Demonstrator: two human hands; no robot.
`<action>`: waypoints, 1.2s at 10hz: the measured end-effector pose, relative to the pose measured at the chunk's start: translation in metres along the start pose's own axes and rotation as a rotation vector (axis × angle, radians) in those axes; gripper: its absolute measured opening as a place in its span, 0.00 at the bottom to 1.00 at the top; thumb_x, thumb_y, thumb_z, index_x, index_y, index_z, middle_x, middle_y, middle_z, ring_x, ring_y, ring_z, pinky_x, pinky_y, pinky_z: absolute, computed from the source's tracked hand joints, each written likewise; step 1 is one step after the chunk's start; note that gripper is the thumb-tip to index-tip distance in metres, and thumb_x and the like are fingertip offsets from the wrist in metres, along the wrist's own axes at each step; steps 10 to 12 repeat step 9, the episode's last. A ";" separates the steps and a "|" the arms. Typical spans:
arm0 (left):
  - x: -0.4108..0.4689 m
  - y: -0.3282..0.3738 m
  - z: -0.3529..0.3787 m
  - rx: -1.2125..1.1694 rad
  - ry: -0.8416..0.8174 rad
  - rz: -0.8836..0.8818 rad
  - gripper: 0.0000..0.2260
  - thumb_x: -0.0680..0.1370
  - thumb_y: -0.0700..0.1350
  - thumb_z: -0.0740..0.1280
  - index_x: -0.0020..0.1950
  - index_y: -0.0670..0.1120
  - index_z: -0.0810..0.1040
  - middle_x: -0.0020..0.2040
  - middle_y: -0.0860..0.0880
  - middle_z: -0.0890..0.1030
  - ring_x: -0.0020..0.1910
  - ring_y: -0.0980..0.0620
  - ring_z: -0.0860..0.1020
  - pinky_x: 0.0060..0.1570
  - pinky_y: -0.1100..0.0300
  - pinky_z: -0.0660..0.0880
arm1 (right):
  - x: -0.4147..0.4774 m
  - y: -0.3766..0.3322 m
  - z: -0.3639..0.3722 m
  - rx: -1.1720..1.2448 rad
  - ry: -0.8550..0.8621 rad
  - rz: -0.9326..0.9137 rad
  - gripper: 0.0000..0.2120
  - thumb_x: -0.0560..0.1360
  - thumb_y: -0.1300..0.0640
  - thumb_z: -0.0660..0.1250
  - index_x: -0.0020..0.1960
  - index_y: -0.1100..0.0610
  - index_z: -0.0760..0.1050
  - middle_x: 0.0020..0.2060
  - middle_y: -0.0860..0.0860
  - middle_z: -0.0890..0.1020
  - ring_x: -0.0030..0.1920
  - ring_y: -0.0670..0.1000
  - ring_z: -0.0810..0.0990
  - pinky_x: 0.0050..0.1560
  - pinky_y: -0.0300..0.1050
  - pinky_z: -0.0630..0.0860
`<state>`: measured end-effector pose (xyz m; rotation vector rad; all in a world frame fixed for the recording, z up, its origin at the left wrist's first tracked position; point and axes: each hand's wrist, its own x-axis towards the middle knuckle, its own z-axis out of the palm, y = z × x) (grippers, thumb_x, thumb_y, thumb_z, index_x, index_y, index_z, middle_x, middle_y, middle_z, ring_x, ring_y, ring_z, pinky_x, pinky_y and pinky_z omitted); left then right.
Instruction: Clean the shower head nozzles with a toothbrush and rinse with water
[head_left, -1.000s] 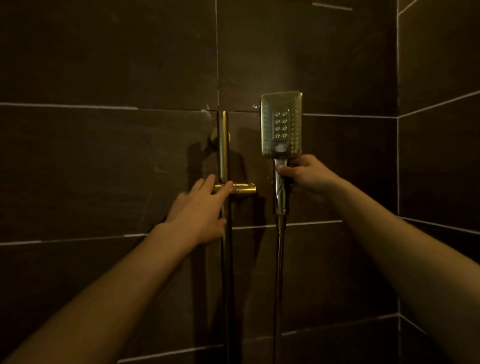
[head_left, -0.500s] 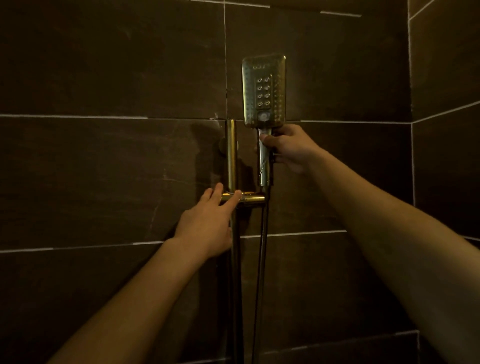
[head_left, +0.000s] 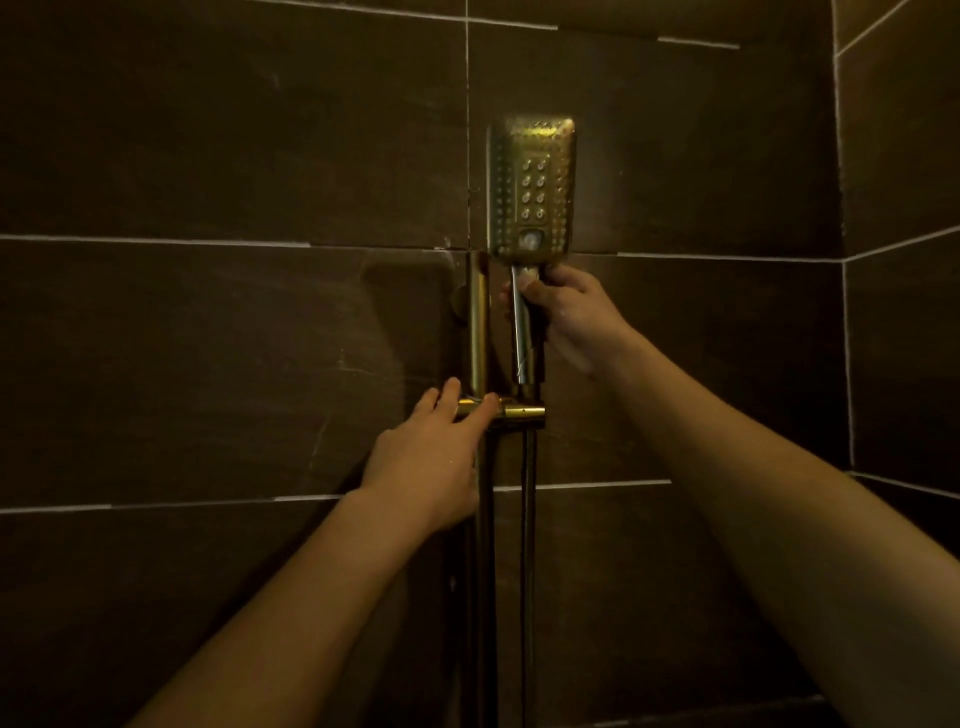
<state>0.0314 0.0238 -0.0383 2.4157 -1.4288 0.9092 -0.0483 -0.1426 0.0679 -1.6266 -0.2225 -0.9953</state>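
A rectangular brass-coloured shower head (head_left: 532, 189) with rows of nozzles faces me, upright against the dark tiled wall. My right hand (head_left: 571, 317) is shut around its chrome handle (head_left: 522, 332), whose lower end sits in the holder bracket (head_left: 511, 413). My left hand (head_left: 431, 457) rests on the left side of that bracket, fingers spread over it and the vertical rail (head_left: 478, 322). No toothbrush is in view.
The hose (head_left: 529, 571) hangs straight down from the handle beside the lower rail (head_left: 485, 597). Dark wall tiles with pale grout lines fill the view; a corner of the shower runs down the right side (head_left: 844, 364).
My right hand brought the shower head leftward from beside the rail and set its handle down into the bracket. My left hand stayed on the bracket.
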 end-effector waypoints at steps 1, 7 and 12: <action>-0.001 0.001 0.003 0.001 0.015 -0.007 0.39 0.76 0.50 0.67 0.78 0.62 0.44 0.81 0.48 0.45 0.80 0.44 0.48 0.66 0.40 0.69 | -0.006 0.012 -0.001 0.069 0.002 -0.007 0.08 0.82 0.63 0.61 0.59 0.61 0.76 0.46 0.52 0.81 0.48 0.49 0.82 0.46 0.41 0.81; -0.004 0.002 -0.007 -0.034 -0.124 -0.053 0.42 0.76 0.49 0.69 0.78 0.63 0.42 0.81 0.52 0.39 0.80 0.46 0.43 0.69 0.38 0.65 | -0.022 0.004 0.004 -0.424 0.028 0.183 0.14 0.85 0.49 0.55 0.67 0.51 0.69 0.57 0.56 0.81 0.60 0.59 0.81 0.61 0.61 0.77; -0.029 0.003 -0.013 -0.182 -0.179 -0.069 0.42 0.77 0.50 0.68 0.77 0.64 0.38 0.79 0.53 0.32 0.80 0.47 0.40 0.70 0.37 0.62 | -0.069 0.012 -0.006 -0.764 -0.049 0.280 0.21 0.85 0.51 0.55 0.76 0.55 0.64 0.66 0.54 0.75 0.59 0.52 0.77 0.58 0.49 0.75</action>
